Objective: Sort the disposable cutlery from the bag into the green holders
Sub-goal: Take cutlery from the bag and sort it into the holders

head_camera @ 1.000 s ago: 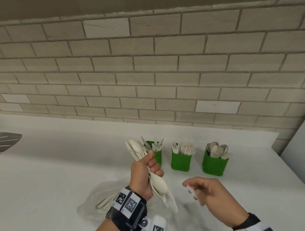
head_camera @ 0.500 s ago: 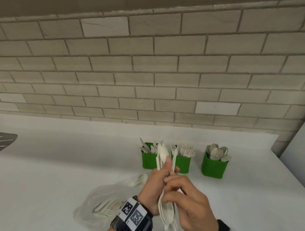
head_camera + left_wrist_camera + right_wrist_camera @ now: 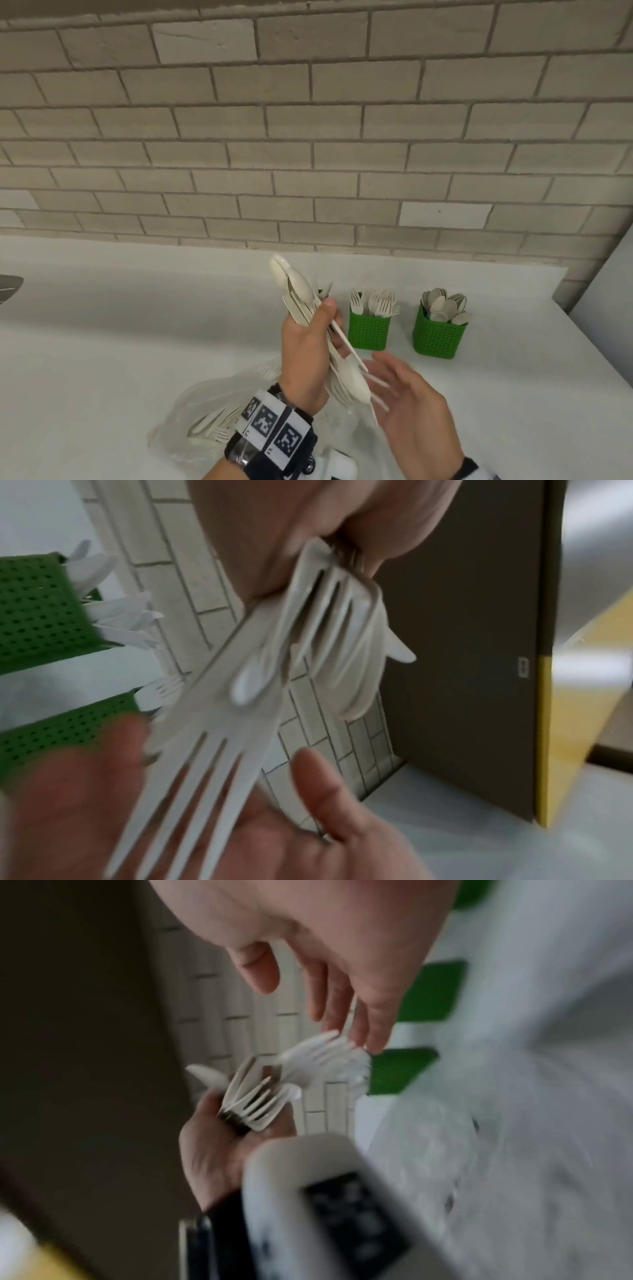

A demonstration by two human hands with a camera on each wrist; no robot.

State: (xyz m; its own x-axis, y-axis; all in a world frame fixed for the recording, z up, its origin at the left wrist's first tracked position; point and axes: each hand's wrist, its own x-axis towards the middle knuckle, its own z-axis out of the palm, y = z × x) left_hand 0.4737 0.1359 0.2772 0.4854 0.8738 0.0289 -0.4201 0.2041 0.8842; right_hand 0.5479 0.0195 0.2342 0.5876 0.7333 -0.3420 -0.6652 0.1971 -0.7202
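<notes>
Seen from the head camera, the left hand (image 3: pixel 310 346) grips a bundle of white disposable cutlery (image 3: pixel 320 329), fingers and thumb curled round its middle, with spoon bowls sticking out above the fist and handles and more spoon bowls below it. Beside it, the right hand (image 3: pixel 416 414) is spread flat with straight fingers, palm toward the bundle's lower ends and holding nothing. Toward the back edge of the white worktop (image 3: pixel 102 342) stand green holders: one with forks (image 3: pixel 369 330) and, to its right, one with spoons (image 3: pixel 439 337); a third is mostly hidden behind the bundle. A clear plastic bag (image 3: pixel 212 421) with more cutlery lies near the front edge, under the left wrist, whose band (image 3: pixel 274 428) bears black-and-white square code markers, with no readable words. From the left wrist camera, fork tines (image 3: pixel 192 783) fan out over the open right palm, blurred. From the right wrist camera, also blurred, the extended right fingers (image 3: pixel 342 999) reach to the tips of the cutlery held in the left fist.
</notes>
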